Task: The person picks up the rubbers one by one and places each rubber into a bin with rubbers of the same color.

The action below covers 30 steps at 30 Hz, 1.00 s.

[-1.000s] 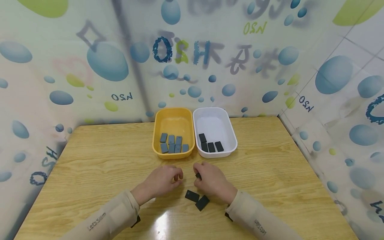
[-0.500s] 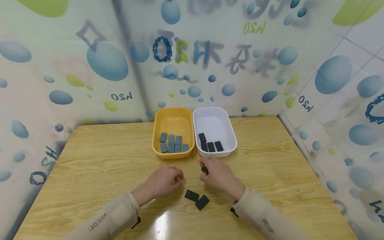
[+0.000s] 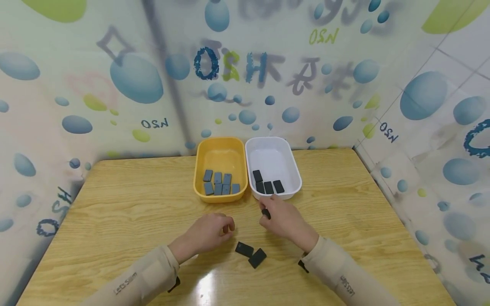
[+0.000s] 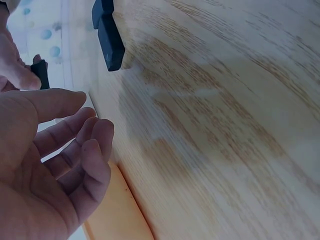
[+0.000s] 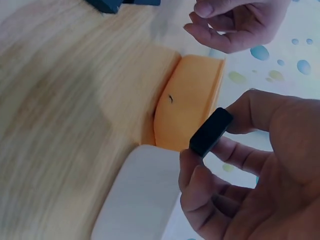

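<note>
My right hand (image 3: 286,219) pinches a small black block (image 5: 211,132) between thumb and fingers, just in front of the white bin (image 3: 273,151). Several black blocks (image 3: 269,187) lie inside that bin near its front wall. To the left, touching it, stands the yellow bin (image 3: 221,148) with several grey blocks (image 3: 218,188) in it. My left hand (image 3: 206,231) is held loosely curled over the table in front of the yellow bin, and the left wrist view shows nothing in its fingers (image 4: 95,160). Two black blocks (image 3: 244,249) lie corner to corner on the wood between my forearms.
The wooden table (image 3: 134,195) meets a patterned wall covering (image 3: 172,106) behind the bins, and another stretch of it rises along the right edge. Dark straps (image 3: 303,266) show at both sleeve cuffs.
The right hand has moved right and forward with its black block, up to the white bin's front edge. The left hand and the blocks on the table have stayed put.
</note>
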Motion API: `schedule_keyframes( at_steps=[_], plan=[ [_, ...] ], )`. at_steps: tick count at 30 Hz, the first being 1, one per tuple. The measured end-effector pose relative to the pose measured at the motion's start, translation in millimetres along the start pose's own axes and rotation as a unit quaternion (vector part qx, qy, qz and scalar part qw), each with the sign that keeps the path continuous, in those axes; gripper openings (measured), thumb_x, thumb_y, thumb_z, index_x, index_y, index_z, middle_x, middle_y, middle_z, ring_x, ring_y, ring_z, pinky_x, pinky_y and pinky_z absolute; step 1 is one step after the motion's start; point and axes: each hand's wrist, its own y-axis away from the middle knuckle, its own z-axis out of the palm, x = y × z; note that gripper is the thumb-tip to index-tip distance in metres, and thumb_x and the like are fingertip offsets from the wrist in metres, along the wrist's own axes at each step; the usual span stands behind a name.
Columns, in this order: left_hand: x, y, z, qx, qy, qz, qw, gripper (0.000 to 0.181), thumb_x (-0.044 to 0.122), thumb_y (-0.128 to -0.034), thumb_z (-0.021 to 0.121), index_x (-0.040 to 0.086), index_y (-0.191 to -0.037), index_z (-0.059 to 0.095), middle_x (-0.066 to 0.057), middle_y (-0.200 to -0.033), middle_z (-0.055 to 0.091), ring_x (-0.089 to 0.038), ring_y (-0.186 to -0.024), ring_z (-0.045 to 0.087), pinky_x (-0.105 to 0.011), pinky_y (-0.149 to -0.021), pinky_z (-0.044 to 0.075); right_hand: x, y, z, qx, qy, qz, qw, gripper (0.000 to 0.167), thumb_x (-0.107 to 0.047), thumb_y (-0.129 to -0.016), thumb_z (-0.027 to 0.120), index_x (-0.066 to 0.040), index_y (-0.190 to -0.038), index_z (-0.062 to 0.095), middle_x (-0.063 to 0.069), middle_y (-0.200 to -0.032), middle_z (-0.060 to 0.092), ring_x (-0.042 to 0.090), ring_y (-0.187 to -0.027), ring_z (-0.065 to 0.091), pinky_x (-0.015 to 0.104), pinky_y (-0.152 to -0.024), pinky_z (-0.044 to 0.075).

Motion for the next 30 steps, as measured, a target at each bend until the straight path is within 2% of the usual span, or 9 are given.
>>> schedule_keyframes(
  at_steps=[5,12,21,30],
  plan=[
    [4.1,-2.0,0.3,0.005,0.003,0.012,0.9999,0.007,0.022,-0.0862,0.072,0.017,-0.089,0.068,0.005,-0.078,0.064,-0.006,-0.068,0.055,-0.024,-0.062,0.045,0.9,-2.1,-7.7,0.007,0.008,0.003,0.9999,0.014,-0.017,-0.080,0.061,-0.019,-0.093,0.056,0.001,-0.085,0.051,0.016,-0.068,0.048,0.029,-0.058,0.039],
    [6.4,-3.9,2.4,-0.016,0.018,0.001,0.9997,0.006,0.022,-0.0872,0.071,0.017,-0.090,0.068,0.006,-0.079,0.064,-0.005,-0.069,0.053,-0.024,-0.062,0.045,3.5,-4.6,-16.8,0.033,0.018,-0.004,0.9993,0.017,-0.016,-0.081,0.063,-0.017,-0.097,0.058,0.002,-0.088,0.054,0.015,-0.069,0.049,0.027,-0.060,0.040],
    [6.9,-3.2,4.1,-0.006,0.009,0.011,0.9999,0.007,0.022,-0.0867,0.071,0.017,-0.090,0.068,0.005,-0.078,0.064,-0.005,-0.067,0.054,-0.024,-0.061,0.045,12.4,-13.1,-29.4,0.072,0.040,-0.019,0.9964,0.018,-0.016,-0.080,0.064,-0.013,-0.096,0.058,0.005,-0.088,0.057,0.017,-0.069,0.049,0.028,-0.058,0.039],
    [5.9,-2.0,4.6,-0.021,0.020,-0.008,0.9996,0.007,0.024,-0.0875,0.071,0.018,-0.092,0.069,0.006,-0.080,0.064,-0.004,-0.068,0.054,-0.024,-0.062,0.045,17.8,-28.9,-37.6,0.049,0.043,0.010,0.9978,0.016,-0.016,-0.083,0.062,-0.012,-0.099,0.057,0.006,-0.089,0.056,0.019,-0.072,0.050,0.031,-0.063,0.041]
  ],
)
